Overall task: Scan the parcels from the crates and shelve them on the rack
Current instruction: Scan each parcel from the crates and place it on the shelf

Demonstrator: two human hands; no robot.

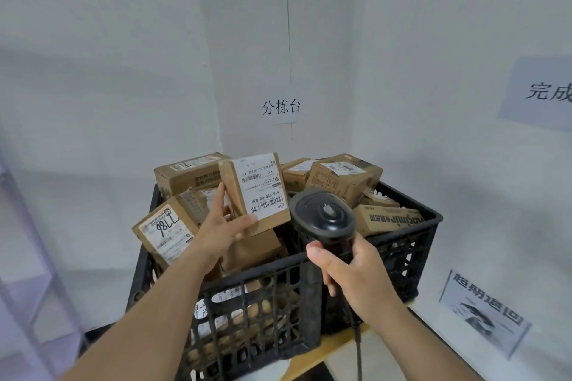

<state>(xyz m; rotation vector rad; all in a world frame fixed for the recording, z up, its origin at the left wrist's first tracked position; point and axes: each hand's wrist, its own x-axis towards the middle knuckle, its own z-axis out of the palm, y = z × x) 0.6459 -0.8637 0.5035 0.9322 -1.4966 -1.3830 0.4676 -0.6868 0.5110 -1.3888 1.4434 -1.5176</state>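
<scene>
Parcels fill the black plastic crate [411, 244] to the brim, brown cardboard boxes heaped at all angles and poking above the rim. That crate sits on a pale tabletop [346, 346] in a white corner, under a paper sign [281, 108] on the wall. Down a size: the scanner [325, 223], a dark handheld unit with its cable trailing down, sits in the right hand [353, 275], fingers wrapped round the grip and the thumb lying along it, head aimed toward the lifted box. And that box, the held parcel [257, 192], is up just above the heap in the left hand [223, 226], thumb pressed on the labelled face near its bottom edge, fingers spread up the side behind. Its white shipping label [263, 189] faces the camera, barcodes showing.

Handling call: it looks light, one hand carries it easily. Stiff cardboard, so it takes a firm pinch by the edges without crushing. Best hold is at the lower corner or the sides, off the barcodes. The label paper may be slicker than the bare board.
</scene>
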